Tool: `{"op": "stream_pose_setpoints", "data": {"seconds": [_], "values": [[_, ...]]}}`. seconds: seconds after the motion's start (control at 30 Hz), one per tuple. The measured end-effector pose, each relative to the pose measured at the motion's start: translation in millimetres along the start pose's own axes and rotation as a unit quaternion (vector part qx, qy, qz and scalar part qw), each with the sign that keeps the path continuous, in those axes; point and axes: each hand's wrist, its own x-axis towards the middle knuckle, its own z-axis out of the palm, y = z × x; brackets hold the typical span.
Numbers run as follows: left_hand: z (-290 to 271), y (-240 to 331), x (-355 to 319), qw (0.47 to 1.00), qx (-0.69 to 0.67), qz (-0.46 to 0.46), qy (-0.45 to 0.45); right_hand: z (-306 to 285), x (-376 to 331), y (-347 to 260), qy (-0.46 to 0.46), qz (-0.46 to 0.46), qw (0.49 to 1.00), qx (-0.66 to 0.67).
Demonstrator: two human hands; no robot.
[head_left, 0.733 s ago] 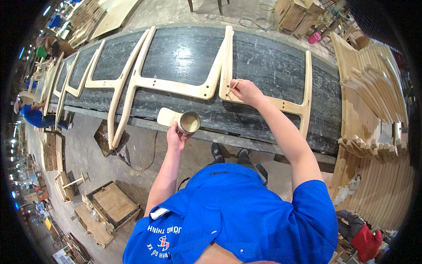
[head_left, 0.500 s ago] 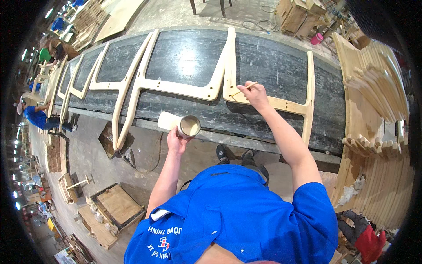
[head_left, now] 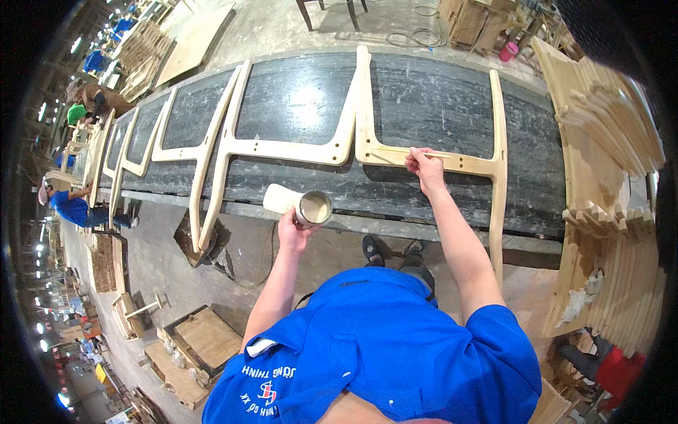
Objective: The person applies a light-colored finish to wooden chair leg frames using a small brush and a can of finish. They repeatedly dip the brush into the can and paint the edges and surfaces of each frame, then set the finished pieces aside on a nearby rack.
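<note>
Blue shirt point(head_left: 381, 325) nearest. Left hand point(head_left: 293, 232) wrapped around can point(head_left: 315, 208), pale contents; pale flat piece point(head_left: 280, 198) just beside. Right hand point(head_left: 426, 172) pinching thin stick point(head_left: 390, 151) over crossbar of rightmost wooden frame point(head_left: 474, 165); contact unconfirmed. Frame on dark table point(head_left: 431, 92), beside similar frames. Pink container point(head_left: 508, 51) on floor beyond.

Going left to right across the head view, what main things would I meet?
Co-worker in blue, can in the left hand, stick in the right hand, pink bucket, stacked wood.
</note>
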Motion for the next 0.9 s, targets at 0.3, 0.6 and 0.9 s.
{"op": "stream_pose_setpoints", "data": {"seconds": [0.3, 0.6, 0.9], "values": [[-8.2, -0.4, -9.1, 1.0, 0.025, 0.009, -0.011, -2.5, -1.2, 33.4, 0.035, 0.081, 0.994, 0.069], [-8.9, -13.7, -13.9, 1.0, 0.029, 0.004, -0.001, 1.4, -5.8, 22.9, 0.04, -0.014, 0.996, -0.081], [6.3, -30.9, -6.3, 1.0, -0.017, 0.009, -0.009, 59.9, 4.5, -56.4, -0.39, -0.378, 0.659, -0.52]]}}
